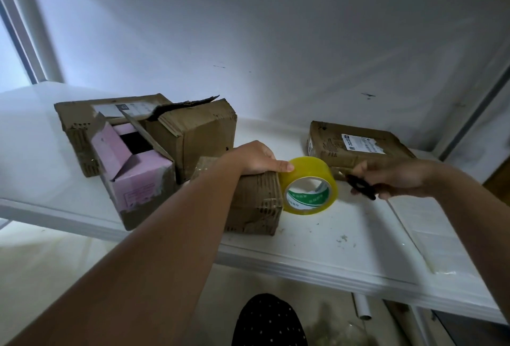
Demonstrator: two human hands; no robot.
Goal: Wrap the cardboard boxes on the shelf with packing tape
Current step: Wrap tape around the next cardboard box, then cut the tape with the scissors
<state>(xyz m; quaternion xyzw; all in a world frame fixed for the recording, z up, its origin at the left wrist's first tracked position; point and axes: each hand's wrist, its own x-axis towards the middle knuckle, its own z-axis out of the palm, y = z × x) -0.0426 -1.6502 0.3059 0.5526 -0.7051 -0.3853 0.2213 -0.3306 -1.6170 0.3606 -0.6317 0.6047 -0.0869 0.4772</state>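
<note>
Both arms reach over the white shelf (317, 238) — one hand on a box, one holding a dark tool.

The left hand (255, 158) lies on the small brown cardboard box (254, 202), thumb straight toward the yellow packing tape roll (309, 184) standing just beside it. The right hand (397, 177) grips a small black tool (360, 187). The open pink-lined carton (135, 177) shows a dark interior — contents unclear.

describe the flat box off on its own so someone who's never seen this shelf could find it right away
On the white shelf, look right of the yellow tape roll, toward the back wall. The flat cardboard box lies there alone, just beyond the right hand. Unlike the taller boxes clustered at left, it is thin, closed, and carries a white label on top.
</note>
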